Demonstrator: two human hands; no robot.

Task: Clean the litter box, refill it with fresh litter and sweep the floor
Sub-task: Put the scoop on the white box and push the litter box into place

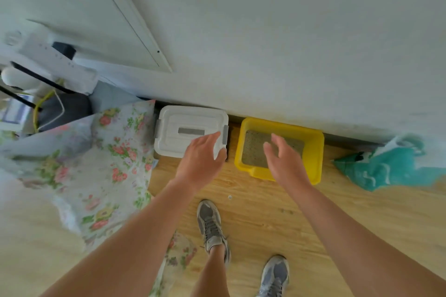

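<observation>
Pale painted wall [289,43] fills the upper half, meeting a light wooden plank floor [265,212] below. Floral patterned fabric [108,164] drapes down at the left. A yellow rectangular plastic litter box [316,152] sits on the floor against the wall, holding grey-brown litter [253,152]. Just beside it, to the left, stands a white plastic container with a clipped lid [183,120]. A crumpled teal plastic bag [386,169] lies near the wall at the right. The left hand [200,164] reaches over the container's near right corner, fingers straight and empty; contact is unclear. The right hand [282,161] hovers over the litter box, fingers loosely spread, holding nothing. Grey sneakers [210,226] stand below.
</observation>
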